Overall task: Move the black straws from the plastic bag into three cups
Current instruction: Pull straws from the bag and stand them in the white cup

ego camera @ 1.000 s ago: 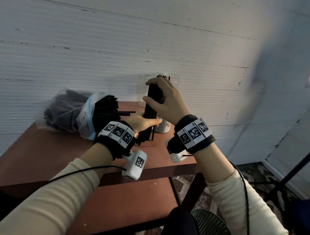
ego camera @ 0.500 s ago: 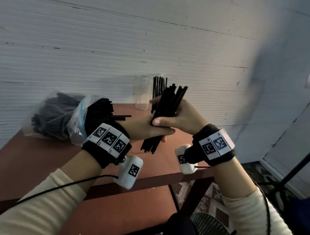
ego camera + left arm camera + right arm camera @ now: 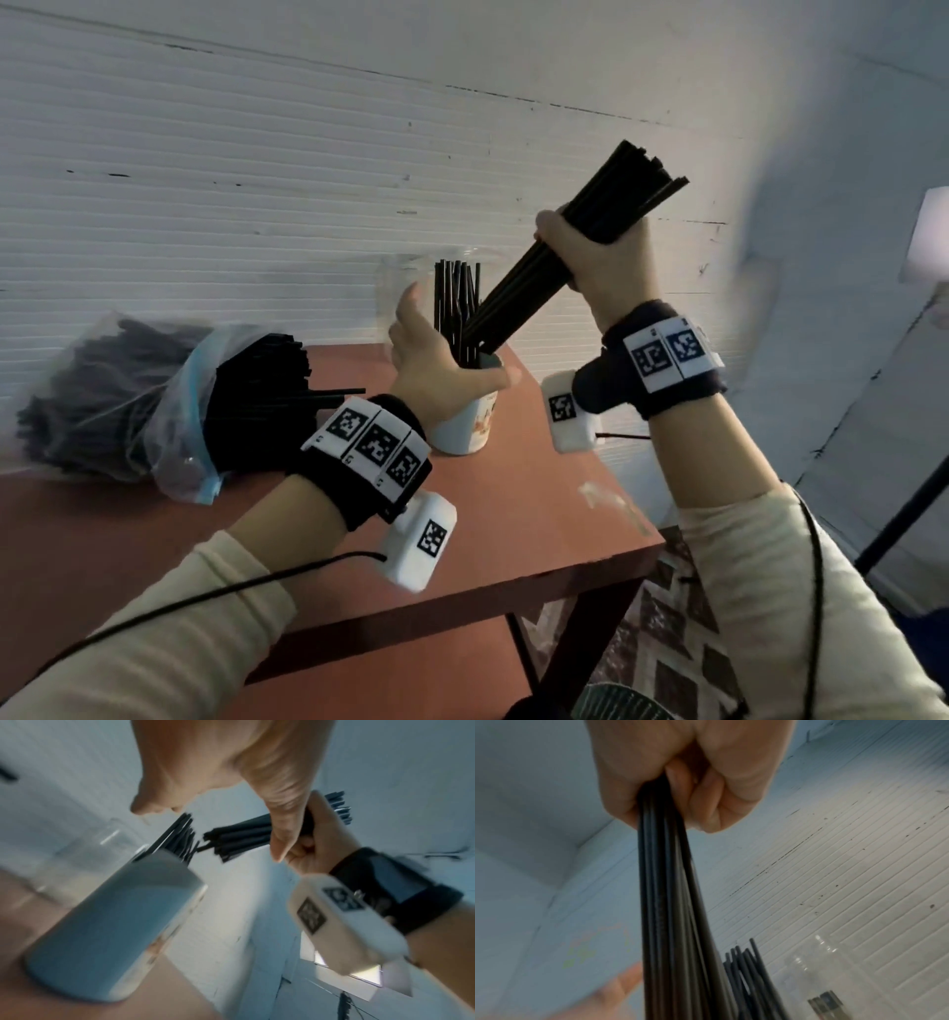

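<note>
the setting reads as a plain utility or back room used as a makeshift work spot, not a fitted kitchen or lab. a white ribbed wall panel [image 3: 257, 169] with dark scuffs and chipped seams fills the view from 9 to 1 o'clock, and a bare reddish-brown table [image 3: 513, 519] with a lower shelf stands against it at 6 o'clock. patterned floor tiles [image 3: 683, 652] show at 5 o'clock, with a black stand leg [image 3: 904, 519] at 4 o'clock.
</note>
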{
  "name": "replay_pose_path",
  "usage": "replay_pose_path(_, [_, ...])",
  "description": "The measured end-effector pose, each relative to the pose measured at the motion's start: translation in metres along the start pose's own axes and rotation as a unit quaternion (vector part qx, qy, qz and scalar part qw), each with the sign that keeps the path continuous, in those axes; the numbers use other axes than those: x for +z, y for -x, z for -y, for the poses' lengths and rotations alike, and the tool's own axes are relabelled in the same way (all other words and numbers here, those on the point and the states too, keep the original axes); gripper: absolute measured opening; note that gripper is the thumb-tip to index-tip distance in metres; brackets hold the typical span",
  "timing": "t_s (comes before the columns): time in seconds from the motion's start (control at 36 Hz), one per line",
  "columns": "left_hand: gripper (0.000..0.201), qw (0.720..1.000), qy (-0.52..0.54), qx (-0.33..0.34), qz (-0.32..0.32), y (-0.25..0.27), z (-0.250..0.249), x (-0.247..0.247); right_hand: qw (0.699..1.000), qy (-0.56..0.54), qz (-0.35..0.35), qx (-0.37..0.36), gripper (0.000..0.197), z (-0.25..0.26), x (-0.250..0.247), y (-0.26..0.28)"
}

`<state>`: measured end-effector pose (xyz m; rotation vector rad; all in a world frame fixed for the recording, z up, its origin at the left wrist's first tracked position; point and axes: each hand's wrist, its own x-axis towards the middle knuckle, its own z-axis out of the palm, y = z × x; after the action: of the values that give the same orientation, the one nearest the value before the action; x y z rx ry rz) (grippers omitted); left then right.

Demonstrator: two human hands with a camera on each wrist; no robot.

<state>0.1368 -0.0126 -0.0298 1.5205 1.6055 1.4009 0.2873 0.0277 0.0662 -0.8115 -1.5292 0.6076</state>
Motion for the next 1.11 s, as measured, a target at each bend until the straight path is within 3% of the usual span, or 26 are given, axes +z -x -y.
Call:
replay_pose_path(0.11, [0.142, 0.995, -0.024, -0.075, 0.061, -0.017, 0.012, 0.005, 0.998, 0.055, 0.035, 0.022, 0.019, -0.011, 0.013, -0.018])
replay_pose_path(0.19, [0.125, 0.991, -0.01, -0.097, 0.091, -0.026, 0.013, 0.005, 0.991, 0.099, 0.08, 0.036, 0.02, -0.021, 0.024, -0.024])
replay_pose_path(0.33, [0.108, 0.985, -0.06, -0.09, 0.132, -0.046, 0.032, 0.003, 0.975, 0.175, 0.123, 0.064, 0.033, -0.04, 0.035, -0.029])
replay_pose_path(0.42, [0.084, 0.982, -0.061, -0.066, 0.167, -0.045, 0.024, -0.002, 0.94, 0.243, 0.212, 0.108, 0.037, -0.048, 0.037, -0.028])
replay_pose_path(0.47, [0.069, 0.98, -0.052, -0.062, 0.181, -0.043, 0.021, -0.004, 0.917, 0.269, 0.268, 0.122, 0.03, -0.05, 0.038, -0.024])
replay_pose_path(0.56, [0.074, 0.98, -0.051, -0.065, 0.182, -0.042, 0.02, -0.005, 0.916, 0.243, 0.289, 0.134, 0.033, -0.052, 0.039, -0.016])
replay_pose_path(0.67, [0.087, 0.98, -0.037, -0.071, 0.18, -0.041, 0.022, -0.004, 0.938, 0.267, 0.211, 0.071, 0.044, -0.055, 0.038, -0.011])
replay_pose_path(0.75, [0.092, 0.982, -0.03, -0.085, 0.164, -0.038, 0.02, -0.005, 0.953, 0.274, 0.126, -0.022, 0.065, -0.059, 0.039, -0.01])
replay_pose_path(0.83, [0.103, 0.984, -0.024, -0.091, 0.152, -0.037, 0.022, -0.005, 0.949, 0.255, 0.143, -0.119, 0.082, -0.061, 0.043, -0.01])
replay_pose_path(0.97, [0.093, 0.986, -0.019, -0.088, 0.144, -0.036, 0.023, -0.004, 0.907, 0.334, 0.203, -0.158, 0.048, -0.065, 0.047, -0.013])
replay_pose_path(1.11, [0.113, 0.986, -0.011, -0.08, 0.147, -0.044, 0.037, 0.002, 0.911, 0.331, 0.188, -0.157, 0.049, -0.063, 0.041, -0.013])
